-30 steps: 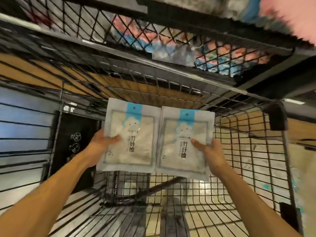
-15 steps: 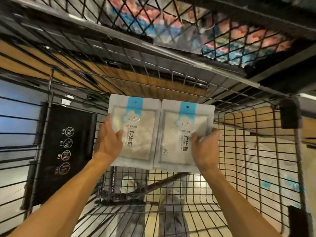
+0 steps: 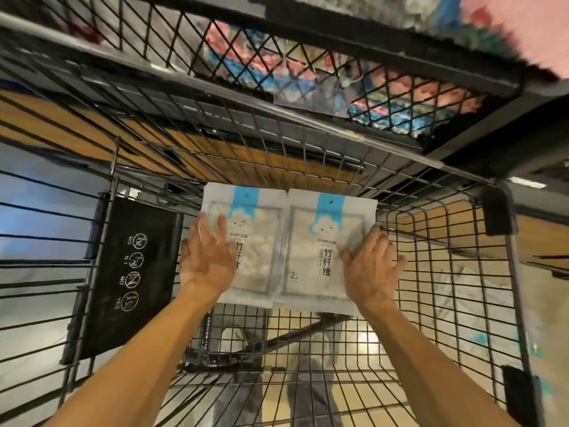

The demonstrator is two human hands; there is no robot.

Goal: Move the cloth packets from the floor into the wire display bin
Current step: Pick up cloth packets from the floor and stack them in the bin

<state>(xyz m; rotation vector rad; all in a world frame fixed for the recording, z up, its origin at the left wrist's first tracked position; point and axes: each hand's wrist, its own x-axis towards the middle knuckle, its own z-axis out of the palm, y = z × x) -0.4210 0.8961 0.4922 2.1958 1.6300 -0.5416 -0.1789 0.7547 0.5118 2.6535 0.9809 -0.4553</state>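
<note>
Shifted from gripping two packets (image 3: 289, 248) to pressing them with flat left hand (image 3: 207, 257) and right hand (image 3: 371, 266) against bin (image 3: 462, 288) (placement probably nearly done).

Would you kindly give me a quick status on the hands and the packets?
Left hand flat on left packet. Right hand flat on right packet. Both upright, side by side in wire bin. Nothing blocking.

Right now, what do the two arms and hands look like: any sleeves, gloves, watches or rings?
Both forearms are bare as far as the frame shows: no sleeves in view. The left hand and right hand wear no gloves. No watch, wristband or ring shows on either; the picture is slightly blurred, so a thin ring could escape notice.
</note>
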